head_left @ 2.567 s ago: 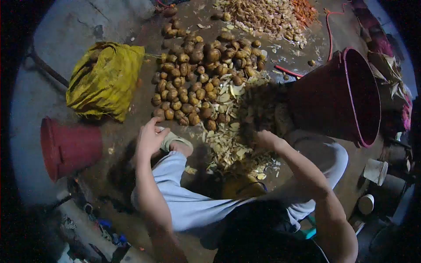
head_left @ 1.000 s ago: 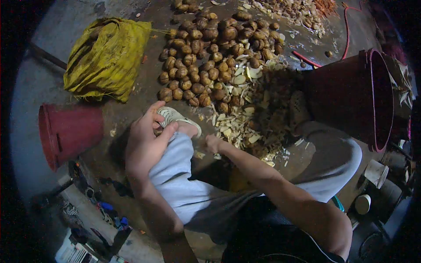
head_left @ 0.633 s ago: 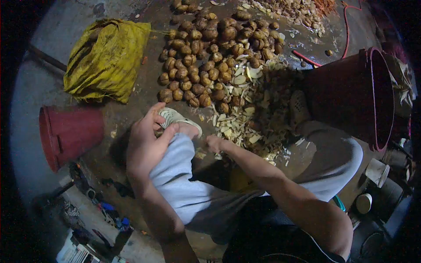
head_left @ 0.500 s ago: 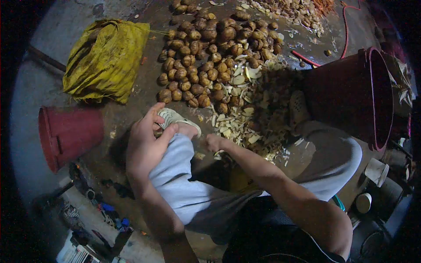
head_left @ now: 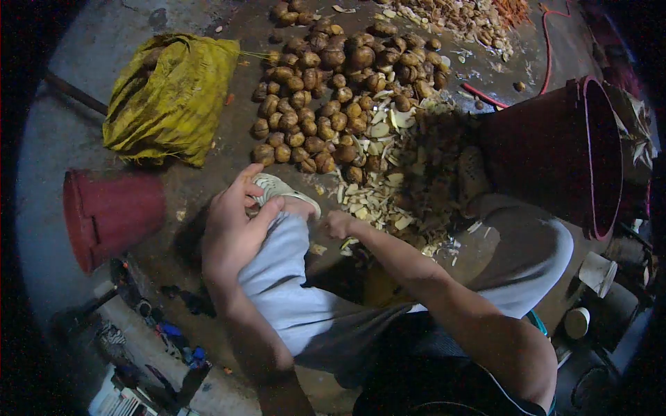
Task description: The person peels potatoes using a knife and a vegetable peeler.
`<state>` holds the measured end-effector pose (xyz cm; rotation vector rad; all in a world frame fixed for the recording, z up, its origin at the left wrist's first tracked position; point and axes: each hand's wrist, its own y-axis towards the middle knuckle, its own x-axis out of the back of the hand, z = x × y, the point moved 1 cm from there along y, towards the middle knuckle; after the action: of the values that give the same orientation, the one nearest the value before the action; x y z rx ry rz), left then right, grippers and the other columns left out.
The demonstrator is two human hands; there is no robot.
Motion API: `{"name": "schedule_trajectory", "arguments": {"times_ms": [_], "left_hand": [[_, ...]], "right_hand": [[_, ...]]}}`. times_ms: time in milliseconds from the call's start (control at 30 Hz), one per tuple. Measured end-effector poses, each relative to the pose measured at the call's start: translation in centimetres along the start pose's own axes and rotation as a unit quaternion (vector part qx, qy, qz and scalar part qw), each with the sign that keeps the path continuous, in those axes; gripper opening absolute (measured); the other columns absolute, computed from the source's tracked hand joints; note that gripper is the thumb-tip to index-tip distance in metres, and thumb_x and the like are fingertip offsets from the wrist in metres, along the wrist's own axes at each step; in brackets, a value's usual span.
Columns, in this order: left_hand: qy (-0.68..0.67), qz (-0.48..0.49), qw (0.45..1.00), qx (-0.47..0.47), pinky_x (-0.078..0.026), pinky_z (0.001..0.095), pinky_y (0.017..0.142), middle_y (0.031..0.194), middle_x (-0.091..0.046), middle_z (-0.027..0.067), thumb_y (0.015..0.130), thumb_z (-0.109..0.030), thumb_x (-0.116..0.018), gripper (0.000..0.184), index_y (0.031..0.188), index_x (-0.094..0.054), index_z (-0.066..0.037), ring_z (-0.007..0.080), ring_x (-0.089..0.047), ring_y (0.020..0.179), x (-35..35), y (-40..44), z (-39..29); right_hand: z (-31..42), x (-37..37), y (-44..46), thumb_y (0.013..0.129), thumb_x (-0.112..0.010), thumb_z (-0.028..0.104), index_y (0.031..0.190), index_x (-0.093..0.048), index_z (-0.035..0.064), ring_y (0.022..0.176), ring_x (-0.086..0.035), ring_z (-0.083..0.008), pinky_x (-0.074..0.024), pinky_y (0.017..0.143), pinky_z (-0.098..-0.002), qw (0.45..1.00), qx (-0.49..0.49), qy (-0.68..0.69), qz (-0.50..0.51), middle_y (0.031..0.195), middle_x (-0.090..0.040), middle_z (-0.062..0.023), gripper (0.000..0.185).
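My left hand [head_left: 237,218] is above my bent left leg, near the patterned shoe [head_left: 276,188], with its thumb and fingers apart. Nothing shows in it. My right hand [head_left: 340,225] is closed in a fist low between my legs; what it holds, if anything, is hidden. Just beyond it lie pale, sliced-looking peelings [head_left: 368,197] on the floor. Farther out is a large heap of brown, roundish root vegetables [head_left: 312,118], several with paler patches.
A yellow woven sack [head_left: 170,97] stands at the left, above a tipped red bucket [head_left: 125,215]. On the right is a large dark red tub [head_left: 548,152]. A red hose [head_left: 544,48] runs behind it. More scraps [head_left: 465,21] are piled at the top.
The view has shifted slightly, so the sack and the heap appear a little lower. Both hands keep nearly the same pose and place.
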<state>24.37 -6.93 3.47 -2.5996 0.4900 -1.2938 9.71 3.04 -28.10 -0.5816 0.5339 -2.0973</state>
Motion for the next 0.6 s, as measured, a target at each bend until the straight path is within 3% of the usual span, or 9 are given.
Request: {"name": "schedule_trajectory", "arguments": {"times_ms": [67, 167, 233, 300, 367, 433, 467, 500, 600], "left_hand": [[0.0, 0.014, 1.0, 0.019, -0.049, 0.0378, 0.077, 0.096, -0.062, 0.0143, 0.081, -0.025, -0.071, 0.056, 0.129, -0.051, -0.006, 0.0278, -0.062, 0.085, 0.4, 0.1, -0.7], [0.001, 0.025, 0.999, 0.031, -0.05, 0.0377, 0.077, 0.096, -0.063, 0.0149, 0.081, -0.025, -0.07, 0.056, 0.13, -0.051, -0.006, 0.0281, -0.062, 0.085, 0.4, 0.1, -1.0], [0.003, 0.023, 0.999, 0.025, -0.05, 0.0375, 0.077, 0.097, -0.063, 0.0152, 0.081, -0.024, -0.07, 0.056, 0.13, -0.051, -0.006, 0.0282, -0.062, 0.084, 0.2, 0.1, -1.0], [0.008, 0.015, 1.0, 0.008, -0.051, 0.03, 0.072, 0.092, -0.062, 0.0085, 0.083, -0.014, -0.07, 0.051, 0.129, -0.051, -0.006, 0.0158, -0.06, 0.08, 0.1, 0.2, -0.9], [0.007, 0.014, 1.0, 0.007, -0.051, 0.03, 0.072, 0.092, -0.062, 0.0085, 0.083, -0.014, -0.07, 0.051, 0.129, -0.051, -0.006, 0.0159, -0.06, 0.08, 0.1, 0.2, -1.0], [0.008, 0.015, 1.0, 0.006, -0.051, 0.0301, 0.071, 0.092, -0.062, 0.0085, 0.083, -0.014, -0.07, 0.051, 0.129, -0.051, -0.006, 0.016, -0.06, 0.08, 0.2, 0.2, -1.1], [0.0, 0.019, 1.0, 0.014, -0.05, 0.0338, 0.074, 0.094, -0.063, 0.012, 0.082, -0.019, -0.071, 0.053, 0.129, -0.051, -0.006, 0.0219, -0.061, 0.081, 0.3, 0.2, -1.1], [-0.009, 0.023, 0.999, 0.023, -0.05, 0.0374, 0.076, 0.095, -0.064, 0.0155, 0.081, -0.024, -0.071, 0.055, 0.129, -0.051, -0.005, 0.0278, -0.063, 0.082, 0.3, 0.2, -1.1], [0.002, 0.019, 1.0, 0.015, -0.05, 0.0372, 0.077, 0.094, -0.064, 0.0151, 0.08, -0.024, -0.071, 0.055, 0.129, -0.052, -0.005, 0.0274, -0.063, 0.083, 0.1, 0.2, -0.9]], "right_hand": [[-2.1, -1.5, 1.8, 0.067, -0.068, 0.016, 0.099, -0.07, 0.0114, 0.074, -0.064, -0.0317, -0.0511, 0.068, -0.0417, 0.997, 0.022, -0.071, -0.026, 0.079, -0.068, -0.0133, 0.032], [0.5, 0.1, -0.3, 0.066, -0.068, 0.019, 0.098, -0.071, 0.0131, 0.075, -0.064, -0.033, -0.0508, 0.068, -0.0424, 0.995, 0.089, -0.04, 0.008, 0.08, -0.069, -0.0133, 0.033], [0.1, 0.0, 0.0, 0.067, -0.069, 0.02, 0.099, -0.071, 0.0142, 0.076, -0.065, -0.0328, -0.0509, 0.07, -0.0423, 0.996, 0.08, -0.041, 0.018, 0.082, -0.069, -0.0131, 0.033], [-1.0, -0.3, 0.8, 0.067, -0.07, 0.021, 0.1, -0.071, 0.0153, 0.078, -0.065, -0.0326, -0.0511, 0.071, -0.0422, 0.996, 0.073, -0.044, 0.027, 0.084, -0.069, -0.0129, 0.034], [-2.7, -1.0, 2.1, 0.068, -0.07, 0.022, 0.098, -0.071, 0.0151, 0.082, -0.066, -0.0316, -0.0514, 0.073, -0.042, 0.989, 0.095, -0.091, -0.067, 0.087, -0.07, -0.013, 0.031], [-2.1, -0.5, 1.5, 0.068, -0.07, 0.021, 0.096, -0.071, 0.0146, 0.083, -0.066, -0.0315, -0.0516, 0.074, -0.0419, 0.988, 0.089, -0.1, -0.071, 0.087, -0.07, -0.013, 0.029], [-1.8, -0.3, 1.3, 0.069, -0.07, 0.021, 0.095, -0.071, 0.0141, 0.084, -0.066, -0.0314, -0.0517, 0.075, -0.0418, 0.988, 0.082, -0.109, -0.075, 0.088, -0.07, -0.0129, 0.027], [-1.3, -0.1, 1.0, 0.069, -0.07, 0.021, 0.095, -0.071, 0.0141, 0.084, -0.066, -0.0314, -0.0517, 0.075, -0.0418, 0.988, 0.082, -0.109, -0.076, 0.088, -0.07, -0.0129, 0.027], [0.0, 0.7, 0.1, 0.067, -0.068, 0.018, 0.092, -0.07, 0.0124, 0.085, -0.066, -0.0326, -0.0515, 0.075, -0.0429, 0.995, 0.055, -0.081, 0.005, 0.089, -0.069, -0.0137, 0.026]]}}
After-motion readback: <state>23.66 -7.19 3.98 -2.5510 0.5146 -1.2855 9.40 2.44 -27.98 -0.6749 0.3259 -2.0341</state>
